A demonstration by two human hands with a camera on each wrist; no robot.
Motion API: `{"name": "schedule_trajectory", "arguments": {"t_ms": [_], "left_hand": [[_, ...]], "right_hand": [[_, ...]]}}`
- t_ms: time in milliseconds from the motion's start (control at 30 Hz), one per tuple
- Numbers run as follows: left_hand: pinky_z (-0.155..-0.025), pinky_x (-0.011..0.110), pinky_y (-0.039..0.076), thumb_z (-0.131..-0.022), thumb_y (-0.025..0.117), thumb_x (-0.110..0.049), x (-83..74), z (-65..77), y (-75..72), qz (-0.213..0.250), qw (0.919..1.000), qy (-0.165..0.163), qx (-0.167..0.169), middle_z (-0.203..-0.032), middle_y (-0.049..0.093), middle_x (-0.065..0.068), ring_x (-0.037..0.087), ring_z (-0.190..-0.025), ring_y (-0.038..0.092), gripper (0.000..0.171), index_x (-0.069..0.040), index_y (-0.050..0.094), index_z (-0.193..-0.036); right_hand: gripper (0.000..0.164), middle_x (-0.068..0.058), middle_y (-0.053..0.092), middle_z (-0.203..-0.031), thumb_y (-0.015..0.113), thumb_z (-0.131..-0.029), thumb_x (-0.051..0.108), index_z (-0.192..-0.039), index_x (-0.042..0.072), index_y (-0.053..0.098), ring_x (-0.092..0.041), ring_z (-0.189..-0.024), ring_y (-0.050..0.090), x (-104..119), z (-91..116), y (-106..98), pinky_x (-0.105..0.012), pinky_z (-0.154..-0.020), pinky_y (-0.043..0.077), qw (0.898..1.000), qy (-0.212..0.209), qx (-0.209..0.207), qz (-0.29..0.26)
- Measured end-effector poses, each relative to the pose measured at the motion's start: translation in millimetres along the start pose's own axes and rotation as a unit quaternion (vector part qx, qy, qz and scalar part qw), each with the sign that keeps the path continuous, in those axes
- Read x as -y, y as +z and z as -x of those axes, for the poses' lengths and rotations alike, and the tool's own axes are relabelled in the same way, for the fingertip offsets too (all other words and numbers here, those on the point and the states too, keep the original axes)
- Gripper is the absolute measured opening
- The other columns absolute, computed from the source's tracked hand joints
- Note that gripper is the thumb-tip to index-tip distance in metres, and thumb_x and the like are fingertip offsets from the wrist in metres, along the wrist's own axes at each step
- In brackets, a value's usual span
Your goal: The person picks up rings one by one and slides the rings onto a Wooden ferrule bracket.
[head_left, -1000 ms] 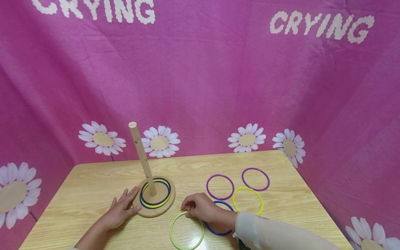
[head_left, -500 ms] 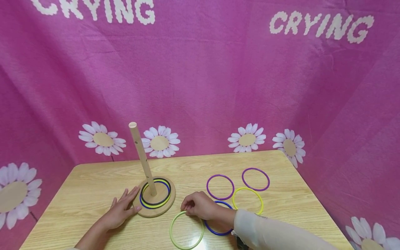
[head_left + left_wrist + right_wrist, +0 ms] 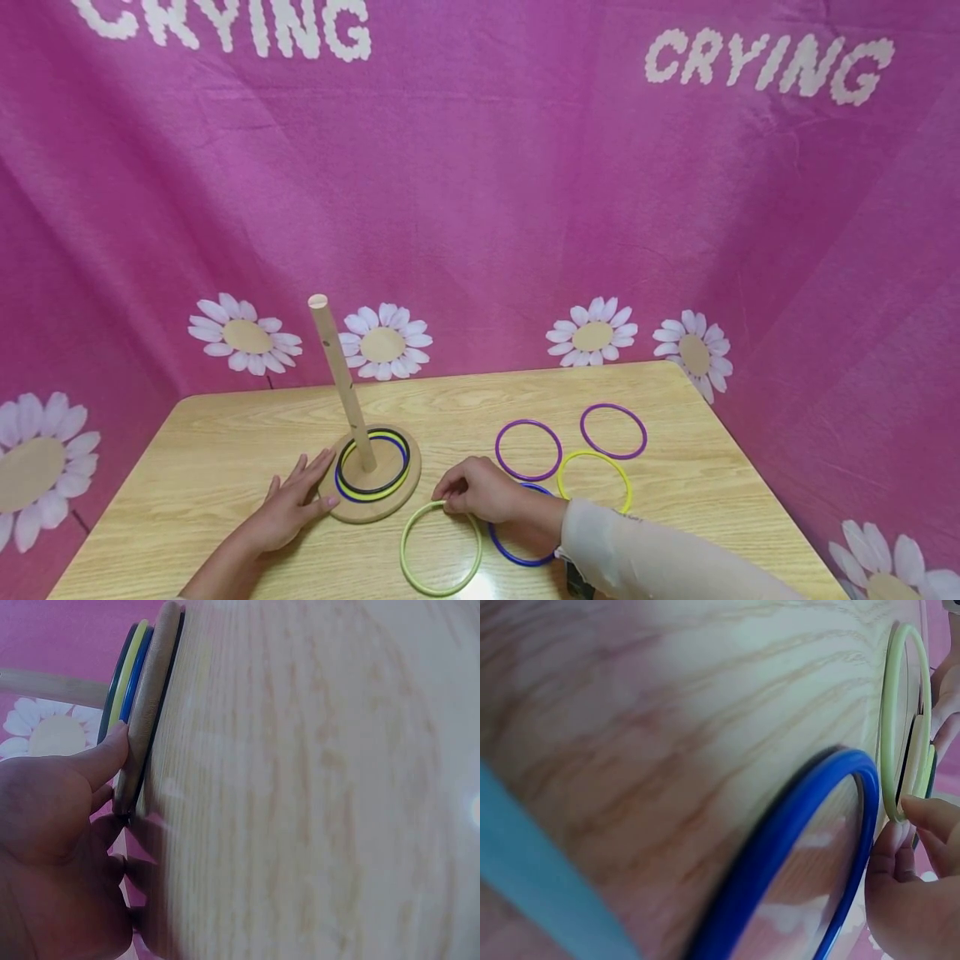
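A wooden peg (image 3: 342,379) stands upright on a round wooden base (image 3: 375,510) at the left of the table. Black, yellow and blue rings (image 3: 365,497) lie stacked round its foot. My left hand (image 3: 287,508) rests beside the base with fingers spread, its thumb at the rim; in the left wrist view the thumb (image 3: 112,750) touches the base's edge. With thumb and fingers, my right hand (image 3: 483,493) pinches the far edge of a light green ring (image 3: 402,554). The right wrist view has this green ring (image 3: 889,712) tilted up, the fingertips on its lower end.
Right of the green ring, a blue ring (image 3: 517,560) lies partly under my right forearm. Beyond it are a yellow ring (image 3: 628,483) and two purple rings, one (image 3: 528,422) nearer the peg and another (image 3: 613,407) farther right. A pink flowered cloth (image 3: 480,208) hangs behind the table (image 3: 465,400).
The light green ring has shifted slightly left and away from me, pinched in my right hand, which has moved a little the same way. My left hand and the peg stay put.
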State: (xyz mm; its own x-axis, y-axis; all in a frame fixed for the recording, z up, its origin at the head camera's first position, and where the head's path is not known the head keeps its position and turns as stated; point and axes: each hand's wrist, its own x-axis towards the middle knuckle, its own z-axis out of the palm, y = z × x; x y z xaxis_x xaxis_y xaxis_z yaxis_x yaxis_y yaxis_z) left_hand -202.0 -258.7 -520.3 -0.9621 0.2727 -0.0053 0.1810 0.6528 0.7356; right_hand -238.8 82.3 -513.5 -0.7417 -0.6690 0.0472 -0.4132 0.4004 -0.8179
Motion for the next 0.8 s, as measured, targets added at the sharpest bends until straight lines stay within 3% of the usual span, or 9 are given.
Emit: {"name": "schedule_trajectory", "arguments": {"t_ms": [333,600,800], "left_hand": [[-0.109,0.08,-0.014,-0.099,0.068,-0.029,0.1,0.7,-1.9,0.003,1.0,-0.001,0.006,-0.165,0.024,0.028,0.059,-0.151,-0.001,0.079,0.003,0.03,-0.159],[-0.11,0.08,-0.015,-0.1,0.068,-0.03,0.4,0.7,-2.2,0.007,0.9998,-0.009,0.013,-0.166,0.022,0.027,0.058,-0.152,-0.002,0.079,0.002,0.029,-0.16],[-0.109,0.081,-0.014,-0.1,0.068,-0.03,1.3,0.1,-1.6,0.003,0.9999,-0.004,0.012,-0.165,0.023,0.028,0.059,-0.152,-0.001,0.079,0.002,0.029,-0.16]], "right_hand": [[0.018,-0.003,0.072,-0.078,0.073,-0.084,-0.01,-0.095,0.002,0.08,0.002,-0.071,0.057,5,-5,-8,-0.015,-0.067,0.049,1.0,0.021,-0.013,-0.006],[0.021,0.003,0.071,-0.078,0.068,-0.085,-0.011,-0.094,0.003,0.08,0.002,-0.071,0.057,16,-14,-21,-0.016,-0.067,0.049,0.999,0.007,-0.037,0.028],[0.012,0.004,0.07,-0.077,0.073,-0.087,-0.006,-0.094,0.001,0.08,0.002,-0.07,0.056,30,-24,-34,-0.015,-0.066,0.048,0.999,-0.001,-0.051,0.017]]}}
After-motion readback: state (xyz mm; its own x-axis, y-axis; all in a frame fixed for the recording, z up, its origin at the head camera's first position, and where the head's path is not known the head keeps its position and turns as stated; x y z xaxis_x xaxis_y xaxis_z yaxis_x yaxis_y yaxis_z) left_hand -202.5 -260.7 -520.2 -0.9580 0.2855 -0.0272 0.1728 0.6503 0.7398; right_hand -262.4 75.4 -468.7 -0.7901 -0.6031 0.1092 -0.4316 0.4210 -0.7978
